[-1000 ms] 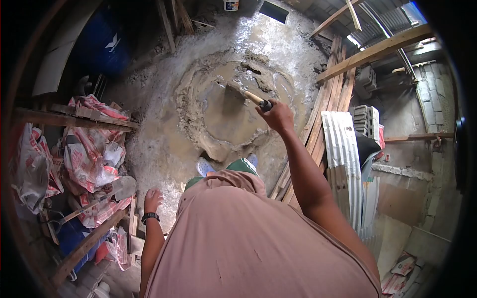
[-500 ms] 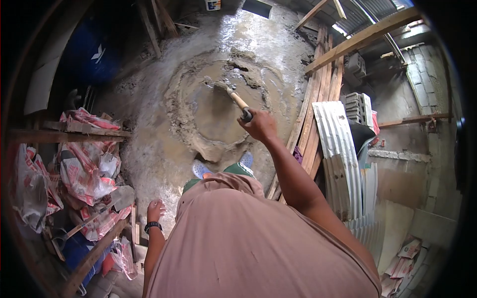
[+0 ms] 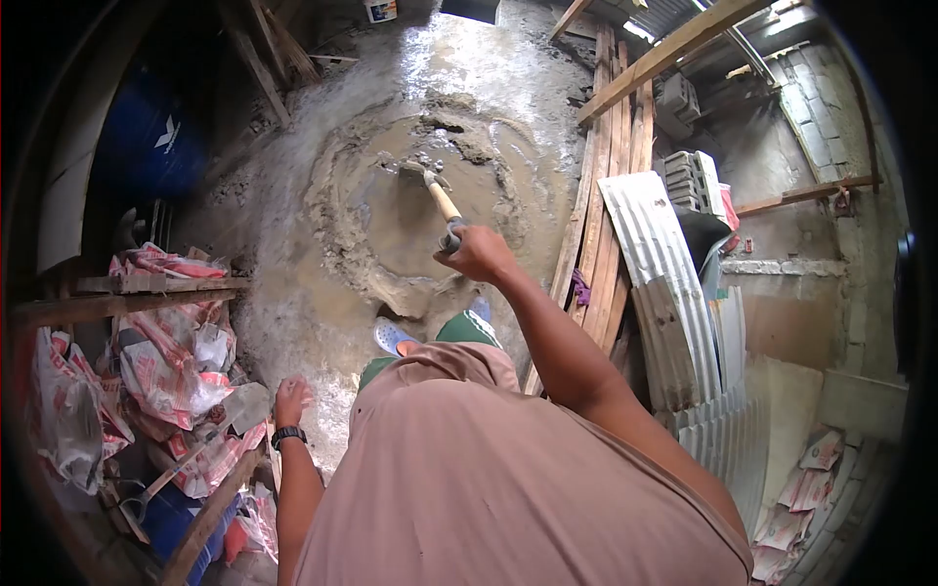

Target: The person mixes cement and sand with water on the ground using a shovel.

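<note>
My right hand [image 3: 476,254] is wrapped round the grey end grip of a shovel [image 3: 443,201] with a short wooden shaft. The shovel's blade lies at the surface of a round pool of muddy water [image 3: 391,230], ringed by a bank of wet grey mortar [image 3: 337,234]. Out to my left, by the stacked sacks, my left hand [image 3: 291,398] hangs free. Its fingers are loosely apart, slightly smeared, and nothing is in them. My feet, in light blue clogs [image 3: 391,335], stand at the near edge of the ring.
Long wooden planks [image 3: 606,186] lie along the right, beside corrugated metal sheets [image 3: 660,283] and hollow blocks [image 3: 696,181]. Crumpled cement sacks [image 3: 166,361] fill a wooden rack on the left. A blue drum [image 3: 151,137] and a white bucket [image 3: 381,10] stand farther off.
The view has shifted, tilting slightly to the right. My right hand still grips the shovel, whose blade now shows more clearly above the muddy water. My left hand has turned a little, still empty.
</note>
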`<action>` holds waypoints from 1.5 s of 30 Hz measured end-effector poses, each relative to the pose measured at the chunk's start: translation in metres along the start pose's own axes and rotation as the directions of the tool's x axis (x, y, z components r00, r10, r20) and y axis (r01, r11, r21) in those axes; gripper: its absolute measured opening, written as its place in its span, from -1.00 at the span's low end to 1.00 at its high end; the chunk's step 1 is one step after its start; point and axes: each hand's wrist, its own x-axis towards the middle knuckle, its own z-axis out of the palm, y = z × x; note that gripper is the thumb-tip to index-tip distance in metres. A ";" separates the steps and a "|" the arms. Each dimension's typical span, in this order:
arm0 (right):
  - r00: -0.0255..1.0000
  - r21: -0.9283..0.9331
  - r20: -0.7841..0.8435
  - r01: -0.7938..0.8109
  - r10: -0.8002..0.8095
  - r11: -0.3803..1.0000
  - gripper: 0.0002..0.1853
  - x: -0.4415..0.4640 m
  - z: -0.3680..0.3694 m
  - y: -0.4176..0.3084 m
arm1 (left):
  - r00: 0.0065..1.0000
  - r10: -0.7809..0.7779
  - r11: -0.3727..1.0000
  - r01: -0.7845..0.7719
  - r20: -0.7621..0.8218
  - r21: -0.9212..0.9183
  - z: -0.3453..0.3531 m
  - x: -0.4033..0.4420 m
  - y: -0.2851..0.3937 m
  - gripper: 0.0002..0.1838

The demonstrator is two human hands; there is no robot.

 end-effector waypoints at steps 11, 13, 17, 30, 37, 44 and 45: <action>0.889 0.236 -0.456 0.070 0.047 0.969 -0.54 -0.023 -0.092 0.124 | 0.999 -0.002 0.999 0.000 -0.032 -0.051 -0.009 -0.051 -0.089 -0.56; 0.849 0.439 -0.515 0.142 0.118 0.887 -0.60 -0.049 -0.123 0.162 | 0.994 -0.058 0.998 0.058 -0.091 0.000 0.002 -0.094 -0.097 -0.58; 0.834 0.377 -0.542 0.129 0.106 0.917 -0.67 -0.158 -0.179 0.170 | 0.965 -0.244 0.962 0.230 -0.091 -0.145 0.034 -0.132 -0.155 -0.59; 0.800 0.445 -0.558 0.066 0.219 0.893 -0.74 -0.340 -0.169 0.296 | 0.999 -0.014 0.996 0.010 0.051 0.093 0.208 -0.152 -0.097 -0.64; 0.817 0.441 -0.520 0.006 0.250 0.898 -0.66 -0.361 -0.151 0.325 | 0.999 0.029 0.999 -0.029 0.027 0.019 0.253 -0.175 -0.078 -0.63; 0.823 0.356 -0.469 -0.156 0.320 0.921 -0.56 -0.326 -0.089 0.372 | 0.989 -0.140 0.974 0.130 0.041 0.187 0.249 -0.227 -0.142 -0.58; 0.825 0.332 -0.453 -0.197 0.339 0.923 -0.56 -0.323 -0.082 0.376 | 0.981 -0.189 0.963 0.178 0.037 0.204 0.243 -0.232 -0.151 -0.57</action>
